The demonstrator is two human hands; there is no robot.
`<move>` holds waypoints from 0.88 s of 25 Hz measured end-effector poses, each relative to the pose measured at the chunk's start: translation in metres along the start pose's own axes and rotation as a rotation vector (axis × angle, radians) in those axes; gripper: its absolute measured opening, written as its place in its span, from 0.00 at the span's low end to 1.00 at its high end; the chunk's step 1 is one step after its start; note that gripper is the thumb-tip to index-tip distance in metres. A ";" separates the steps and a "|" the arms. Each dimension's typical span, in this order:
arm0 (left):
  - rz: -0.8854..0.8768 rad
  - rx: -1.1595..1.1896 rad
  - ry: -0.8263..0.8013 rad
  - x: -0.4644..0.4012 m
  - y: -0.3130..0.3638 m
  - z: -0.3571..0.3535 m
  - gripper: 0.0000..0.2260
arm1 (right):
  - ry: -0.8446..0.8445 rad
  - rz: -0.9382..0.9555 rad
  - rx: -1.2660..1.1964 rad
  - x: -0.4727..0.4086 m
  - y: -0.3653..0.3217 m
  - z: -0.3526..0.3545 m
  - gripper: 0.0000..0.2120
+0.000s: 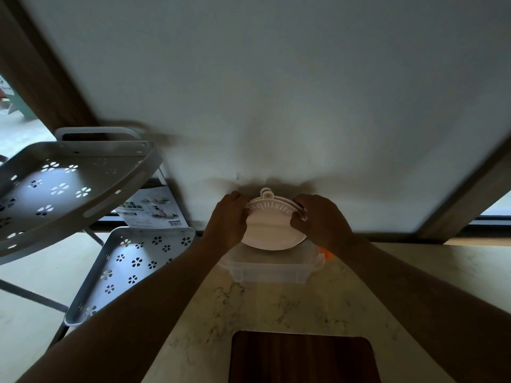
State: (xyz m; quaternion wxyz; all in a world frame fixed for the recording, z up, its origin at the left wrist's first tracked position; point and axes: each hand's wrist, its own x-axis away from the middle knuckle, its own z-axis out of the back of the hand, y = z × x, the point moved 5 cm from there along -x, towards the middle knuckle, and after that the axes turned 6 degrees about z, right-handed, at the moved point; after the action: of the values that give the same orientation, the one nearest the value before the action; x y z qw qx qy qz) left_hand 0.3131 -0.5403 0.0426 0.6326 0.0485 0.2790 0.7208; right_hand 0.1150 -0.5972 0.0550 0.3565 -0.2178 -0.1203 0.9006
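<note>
Left hand (229, 218) and right hand (320, 219) curl their fingers round opposite edges of the round white lid (272, 230), held just above the clear container (271, 272). Left of the container stands the grey perforated rack (149, 167). On the container's near side lies the dark cutting board (301, 357), and an orange tab (327, 254) shows at its right end.

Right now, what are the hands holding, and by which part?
A round white lid, gripped at its rim: the left hand on its left edge, the right hand on its right edge.

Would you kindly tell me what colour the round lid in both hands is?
The lid is pale pinkish white with white lettering; the head view shows it.
</note>
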 end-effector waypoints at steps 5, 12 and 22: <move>0.020 0.003 -0.045 0.002 -0.001 -0.005 0.11 | -0.027 -0.015 0.011 0.001 -0.002 -0.009 0.14; -0.007 0.063 -0.067 0.006 -0.006 0.003 0.10 | -0.017 -0.026 -0.014 -0.003 -0.003 -0.002 0.13; -0.035 0.004 -0.033 -0.003 -0.012 -0.013 0.08 | -0.017 -0.029 0.092 -0.008 0.004 -0.014 0.12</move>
State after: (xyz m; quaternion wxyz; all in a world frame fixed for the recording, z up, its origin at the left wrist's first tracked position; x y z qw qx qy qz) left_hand 0.3187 -0.5468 0.0273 0.6497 0.0567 0.2710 0.7080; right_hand 0.1251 -0.6048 0.0436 0.3781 -0.1917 -0.0847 0.9017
